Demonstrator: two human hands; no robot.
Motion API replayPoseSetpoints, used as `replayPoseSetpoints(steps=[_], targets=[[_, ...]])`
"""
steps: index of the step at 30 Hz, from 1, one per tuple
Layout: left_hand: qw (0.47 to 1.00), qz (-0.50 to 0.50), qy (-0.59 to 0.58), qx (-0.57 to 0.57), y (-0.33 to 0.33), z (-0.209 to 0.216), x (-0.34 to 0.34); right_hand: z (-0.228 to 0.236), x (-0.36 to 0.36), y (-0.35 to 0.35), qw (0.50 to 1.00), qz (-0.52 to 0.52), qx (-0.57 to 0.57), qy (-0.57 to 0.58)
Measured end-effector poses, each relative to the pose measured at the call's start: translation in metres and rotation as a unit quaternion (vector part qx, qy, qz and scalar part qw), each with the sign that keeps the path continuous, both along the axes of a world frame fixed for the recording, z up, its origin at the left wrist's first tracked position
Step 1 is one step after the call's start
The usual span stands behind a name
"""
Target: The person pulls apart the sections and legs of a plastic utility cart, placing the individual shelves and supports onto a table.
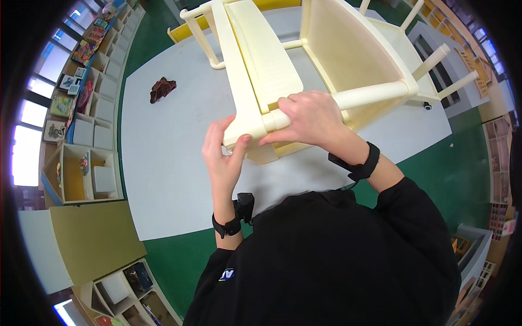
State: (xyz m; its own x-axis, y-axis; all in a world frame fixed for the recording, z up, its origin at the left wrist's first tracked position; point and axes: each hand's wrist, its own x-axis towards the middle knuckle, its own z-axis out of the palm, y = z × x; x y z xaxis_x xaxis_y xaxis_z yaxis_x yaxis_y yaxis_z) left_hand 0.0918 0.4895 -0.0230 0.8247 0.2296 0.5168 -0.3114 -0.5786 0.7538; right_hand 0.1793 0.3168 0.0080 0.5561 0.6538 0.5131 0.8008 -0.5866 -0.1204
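Observation:
A cream plastic piece of furniture, built of tubes and broad panels, stands on the white table before me. My left hand pinches the near end of its long flat side panel, thumb on the near side and fingers on the far side. Close by on the right, my right hand is wrapped round the near tube, by the joint where it meets that panel. A ribbed cream slat panel lies alongside the side panel. The underside of the joint is hidden.
A crumpled dark red cloth lies on the white table at left. Upturned cream legs stick out at the right. A yellow panel is behind. Shelves line the left; green floor surrounds the table.

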Motion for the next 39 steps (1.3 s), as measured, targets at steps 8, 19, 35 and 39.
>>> replayPoseSetpoints(steps=[8,19,35,39], targets=[[1.000,0.004,-0.004,-0.006,0.003,-0.004,0.000,0.002,0.000,-0.002,1.000,-0.010,-0.006,0.026],[0.999,-0.001,0.013,-0.044,-0.004,-0.011,-0.001,-0.003,-0.003,-0.007,0.998,0.044,-0.034,-0.019],[0.999,0.024,0.002,-0.030,-0.008,-0.010,0.000,-0.245,0.012,-0.034,0.955,0.152,-0.144,0.210],[0.999,0.037,-0.002,-0.022,-0.010,-0.011,-0.002,-0.258,0.009,-0.003,0.940,0.182,-0.129,0.257]])
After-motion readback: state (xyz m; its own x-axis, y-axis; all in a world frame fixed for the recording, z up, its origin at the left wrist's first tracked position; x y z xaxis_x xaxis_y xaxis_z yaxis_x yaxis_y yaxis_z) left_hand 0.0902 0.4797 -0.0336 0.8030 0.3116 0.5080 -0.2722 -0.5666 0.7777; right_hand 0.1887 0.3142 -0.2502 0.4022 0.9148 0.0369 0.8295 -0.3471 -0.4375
